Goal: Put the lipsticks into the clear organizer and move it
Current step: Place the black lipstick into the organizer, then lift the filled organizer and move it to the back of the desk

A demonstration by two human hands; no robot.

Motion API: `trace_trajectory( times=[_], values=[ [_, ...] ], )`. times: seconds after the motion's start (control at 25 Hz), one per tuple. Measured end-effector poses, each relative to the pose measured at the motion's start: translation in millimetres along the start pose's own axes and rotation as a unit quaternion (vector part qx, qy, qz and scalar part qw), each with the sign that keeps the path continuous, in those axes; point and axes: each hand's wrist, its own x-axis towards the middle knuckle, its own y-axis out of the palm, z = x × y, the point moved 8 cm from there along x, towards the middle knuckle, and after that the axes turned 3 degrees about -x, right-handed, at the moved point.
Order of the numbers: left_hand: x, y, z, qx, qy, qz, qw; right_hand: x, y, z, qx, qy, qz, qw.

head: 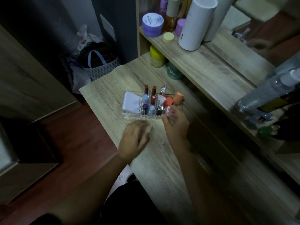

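Observation:
The clear organizer (129, 114) stands on the wooden table (159, 163), its slots filled with several upright lipsticks: two dark red ones (146, 89) at the back, pale blue ones (151, 109) in front. A white compact (132, 102) lies in its left compartment. My right hand (176, 124) is at the organizer's right end, fingers curled on a pale pink lipstick (167, 111) beside two orange-capped tubes (178, 98). My left hand (135, 138) is blurred, just in front of the organizer, palm down with nothing visible in it.
A wooden shelf (211, 70) runs along the right with a white cylinder (197, 21), a purple jar (152, 24), a yellow jar (156, 56), a green jar (174, 72) and bottles. A patterned bag (99, 65) sits on the floor beyond the table's far-left edge.

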Motion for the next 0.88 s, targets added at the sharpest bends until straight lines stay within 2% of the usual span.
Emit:
trace_trajectory(
  times=[0.08,0.12,0.2,0.36,0.52,0.68,0.88],
  values=[
    [-0.6,-30.7,31.3,-0.056,-0.145,-0.117,0.981,-6.5,-11.1,-16.8,-0.043,0.052,-0.039,0.997],
    [-1.5,-43.3,44.3,-0.075,-0.203,-0.159,0.963,-8.8,-12.0,-29.4,-0.059,0.095,-0.032,0.993],
    [5.6,-54.6,56.6,-0.102,-0.249,-0.159,0.950,-9.1,-7.5,-48.9,-0.070,0.158,0.017,0.985],
    [36.2,-52.6,64.5,-0.151,-0.222,-0.048,0.962,11.2,6.4,-47.5,-0.050,0.097,0.106,0.988],
    [59.6,-44.7,73.1,-0.146,-0.188,0.010,0.971,24.9,17.3,-44.7,-0.011,0.080,0.155,0.985],
    [66.7,-34.3,76.7,-0.154,-0.166,0.046,0.973,27.7,16.5,-45.5,0.018,0.078,0.153,0.985],
    [69.1,-34.3,79.4,-0.143,-0.145,0.043,0.978,25.1,12.1,-42.5,0.020,0.086,0.134,0.987]
  ],
)
